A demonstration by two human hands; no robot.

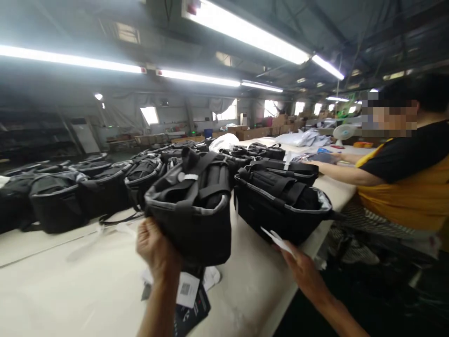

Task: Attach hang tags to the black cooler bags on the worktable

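My left hand (156, 245), its fingers curled, grips the near left corner of a black bag (201, 234). The bag has a grey-edged open top with black straps and folded black parts inside, and it looks slightly raised from the table. My right hand (301, 269) pinches a thin white piece (278, 241), seen nearly edge-on; whether it is paper or a tag I cannot make out. Just beyond that hand stands a second black bag (273, 206) with a silvery lining. Below the first bag lie a white label (188, 289) and a black printed card (196, 309), partly behind my left forearm.
Several more black bags (56, 206) stand in rows across the pale table (87, 276). At the right, a person (403, 173) in a black and yellow shirt reaches over the table. A white fan (343, 133) and white plastic (301, 138) are farther back.
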